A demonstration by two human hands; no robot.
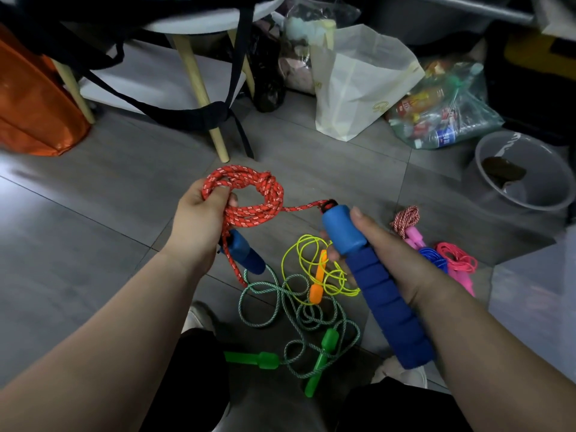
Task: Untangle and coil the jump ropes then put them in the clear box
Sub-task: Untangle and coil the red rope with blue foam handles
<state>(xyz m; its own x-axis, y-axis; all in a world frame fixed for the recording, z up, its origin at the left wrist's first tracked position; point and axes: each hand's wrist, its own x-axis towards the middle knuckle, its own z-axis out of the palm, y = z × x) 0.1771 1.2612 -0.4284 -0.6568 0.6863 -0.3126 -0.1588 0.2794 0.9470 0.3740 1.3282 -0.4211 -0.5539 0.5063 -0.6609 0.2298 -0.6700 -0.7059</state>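
My left hand grips a coil of red braided jump rope; one of its blue foam handles hangs just below that hand. My right hand holds the rope's other blue foam handle, with a short stretch of red rope running taut from it to the coil. On the floor below lie a green rope with green handles, tangled with a yellow cord that has an orange handle. At the right sit small bundles of pink, blue and red-white ropes. A pale edge at the right may be the clear box.
A stool with wooden legs and black straps stands ahead. An orange bag is at the left; a white plastic bag and a bag of bottles are behind. A grey bin sits right. My knees and shoes show at the bottom.
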